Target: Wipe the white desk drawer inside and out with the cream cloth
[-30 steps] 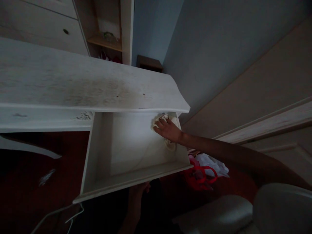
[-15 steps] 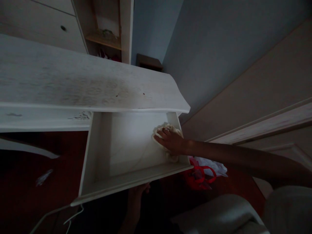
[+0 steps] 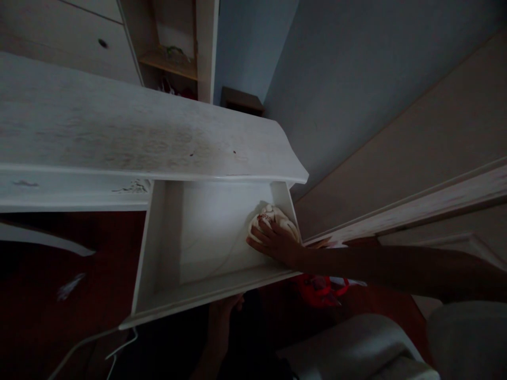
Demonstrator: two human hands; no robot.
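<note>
A white drawer [image 3: 158,295] stands pulled out from a white table [image 3: 253,150]. Inside its right end, my right hand [image 3: 277,244] presses on a bunched cream cloth [image 3: 273,214] with reddish marks, fingers bent over it. The cloth lies against the right wall and lower right corner of the drawer. Below the drawer's front edge is my left hand [image 3: 227,306], its fingers curled at the front panel and partly hidden by it.
A grey-blue wall [image 3: 340,95] rises at the right, with a white panel beside it. On the dark red floor are a red bag [image 3: 319,290] and a scrap of clear plastic [image 3: 70,286]. White hangers [image 3: 122,345] show at lower left. An open cabinet [image 3: 170,63] stands behind the table.
My right hand has slid slightly down toward the drawer's front with the cloth, and its fingers are a little more stretched. My left hand stays at the drawer front.
</note>
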